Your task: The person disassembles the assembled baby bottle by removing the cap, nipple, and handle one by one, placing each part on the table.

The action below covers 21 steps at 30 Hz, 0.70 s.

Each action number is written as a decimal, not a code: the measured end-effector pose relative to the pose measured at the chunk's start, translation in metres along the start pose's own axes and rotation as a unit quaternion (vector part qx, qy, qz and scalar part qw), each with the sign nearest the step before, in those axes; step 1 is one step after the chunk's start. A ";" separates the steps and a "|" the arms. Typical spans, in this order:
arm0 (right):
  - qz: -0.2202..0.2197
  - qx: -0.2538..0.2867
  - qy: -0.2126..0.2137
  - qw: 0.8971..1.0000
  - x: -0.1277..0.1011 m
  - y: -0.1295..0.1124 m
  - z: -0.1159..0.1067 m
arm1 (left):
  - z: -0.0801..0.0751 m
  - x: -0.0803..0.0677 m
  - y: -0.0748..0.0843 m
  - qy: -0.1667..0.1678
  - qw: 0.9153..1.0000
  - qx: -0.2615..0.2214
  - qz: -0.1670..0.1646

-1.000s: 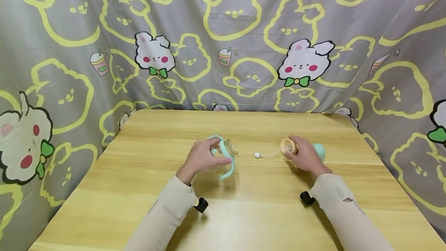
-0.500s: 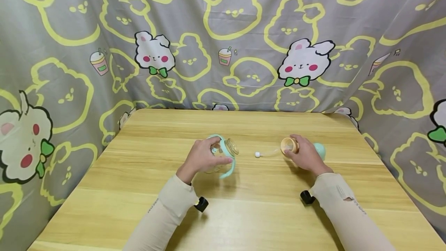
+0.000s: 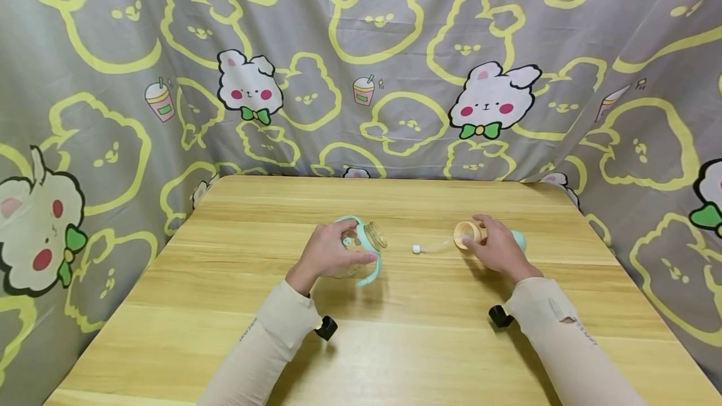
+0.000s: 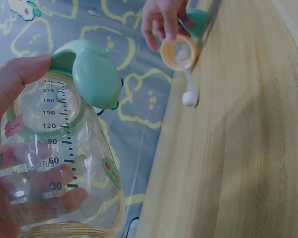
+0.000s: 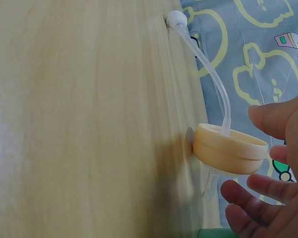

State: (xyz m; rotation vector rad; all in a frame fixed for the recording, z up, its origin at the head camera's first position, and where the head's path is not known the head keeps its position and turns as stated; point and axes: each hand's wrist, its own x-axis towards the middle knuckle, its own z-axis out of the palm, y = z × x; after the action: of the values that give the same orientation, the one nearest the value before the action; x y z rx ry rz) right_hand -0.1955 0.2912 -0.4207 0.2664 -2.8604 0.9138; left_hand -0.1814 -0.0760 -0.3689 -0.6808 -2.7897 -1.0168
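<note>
A clear baby bottle (image 4: pixel 64 163) with mint-green handles and printed volume marks is tilted in my left hand (image 3: pixel 331 254), its uncapped neck towards the right. The left fingers wrap round the bottle's body. A peach screw collar (image 5: pixel 231 148) lies on its side on the table, with a clear straw (image 5: pixel 211 69) running out to a white weight (image 3: pixel 417 249). Beside the collar, my right hand (image 3: pixel 499 248) has its thumb and fingers spread apart, with a gap between them and the collar in the right wrist view.
A mint-green dome cap (image 3: pixel 519 240) sits just right of the collar, partly behind the right hand. The wooden table (image 3: pixel 395 356) ends at a grey patterned curtain (image 3: pixel 316 99) on the far side and both flanks.
My right hand loosens from the collar and shifts slightly right, its fingers spreading. The collar, straw and weight stay nearly where they were. My left hand keeps holding the bottle in place.
</note>
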 end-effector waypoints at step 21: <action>-0.023 0.040 0.022 0.999 0.003 -0.022 -0.006 | -0.002 0.001 0.003 0.002 1.000 0.005 -0.010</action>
State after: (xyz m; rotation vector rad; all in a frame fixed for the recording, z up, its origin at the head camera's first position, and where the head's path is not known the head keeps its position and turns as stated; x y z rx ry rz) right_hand -0.1932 0.2765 -0.4025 0.3159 -2.7702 1.0133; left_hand -0.1809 -0.0754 -0.3655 -0.6502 -2.8015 -1.0060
